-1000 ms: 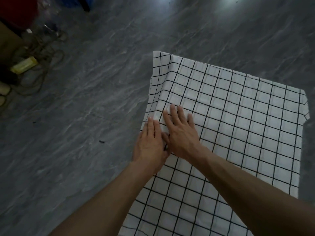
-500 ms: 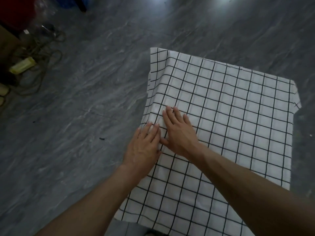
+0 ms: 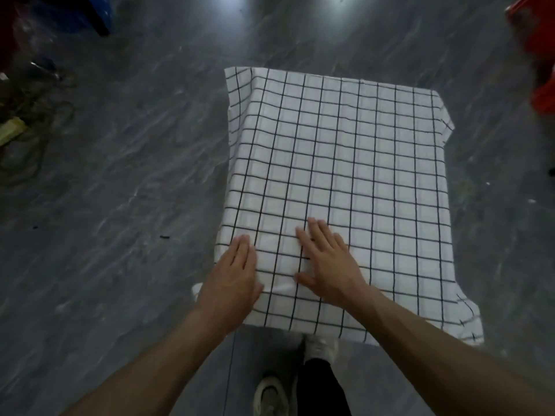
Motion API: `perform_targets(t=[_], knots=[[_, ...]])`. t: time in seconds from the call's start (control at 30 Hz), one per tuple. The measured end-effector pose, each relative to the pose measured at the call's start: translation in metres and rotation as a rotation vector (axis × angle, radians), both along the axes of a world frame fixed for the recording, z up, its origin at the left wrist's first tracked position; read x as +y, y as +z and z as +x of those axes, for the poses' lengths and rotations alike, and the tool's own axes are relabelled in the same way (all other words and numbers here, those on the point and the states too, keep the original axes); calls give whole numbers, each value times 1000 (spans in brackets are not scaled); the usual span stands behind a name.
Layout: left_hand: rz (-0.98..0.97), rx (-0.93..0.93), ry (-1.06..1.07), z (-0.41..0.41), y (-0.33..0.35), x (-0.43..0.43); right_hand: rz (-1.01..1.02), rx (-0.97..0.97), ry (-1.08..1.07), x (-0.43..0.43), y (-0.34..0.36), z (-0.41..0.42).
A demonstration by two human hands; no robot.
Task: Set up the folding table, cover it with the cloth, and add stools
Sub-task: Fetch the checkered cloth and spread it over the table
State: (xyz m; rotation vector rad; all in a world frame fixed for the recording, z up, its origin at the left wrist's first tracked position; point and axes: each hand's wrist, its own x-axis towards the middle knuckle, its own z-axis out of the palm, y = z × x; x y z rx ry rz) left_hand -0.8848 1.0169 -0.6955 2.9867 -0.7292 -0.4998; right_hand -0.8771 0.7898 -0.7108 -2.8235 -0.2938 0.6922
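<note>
At frame centre, cloth: white fabric tablecloth with a black grid [image 3: 345,175], spread over a flat raised top and draped down over its left, right and near edges; far-left corner hangs in a soft fold.
Under the cloth: supporting surface fully covered, so cannot tell its make.
Left hand [image 3: 232,274]: palm down, fingers straight and together, pressed flat on the cloth at its near-left edge; grasps nothing.
Right hand [image 3: 327,265]: palm down, fingers straight and slightly spread, thumb out to the side, pressed flat on the cloth just beside the left hand; grasps nothing.
Between the hands: narrow strip of cloth, with a small raised crease [image 3: 279,287] running from the left hand's thumb side to the right thumb.
Forearms: bare, reaching in from the bottom corners of the view.
Below the near hem: light-coloured sneaker [image 3: 271,394] and white shoe [image 3: 319,346] on the floor, black trouser leg [image 3: 321,385] above them.
Floor: dark grey marbled tiles [image 3: 120,175] all around, with two bright light reflections at the top.
Upper right: red plastic object [image 3: 540,94], blurred and cut by the frame edge, well apart from the cloth.
Upper left: blue object [image 3: 75,13], dim and partly out of view.
Left edge: tangle of dark cables [image 3: 45,109] and a pale yellowish block [image 3: 12,130].
</note>
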Motion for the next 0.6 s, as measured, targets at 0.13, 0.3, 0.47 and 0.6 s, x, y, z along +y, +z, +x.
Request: perform_targets(t=[0.13, 0.3, 0.47, 0.6], knots=[[46, -18, 60, -35, -8, 11, -36, -5, -58, -24, -4, -57], [5, 12, 91, -60, -19, 19, -52, -16, -66, -48, -5, -100], [8, -29, 73, -63, -6, 6, -57, -95, -154, -58, -2, -128], [-90, -64, -102, -67, -7, -20, -43, -265, -231, -72, -6, -149]])
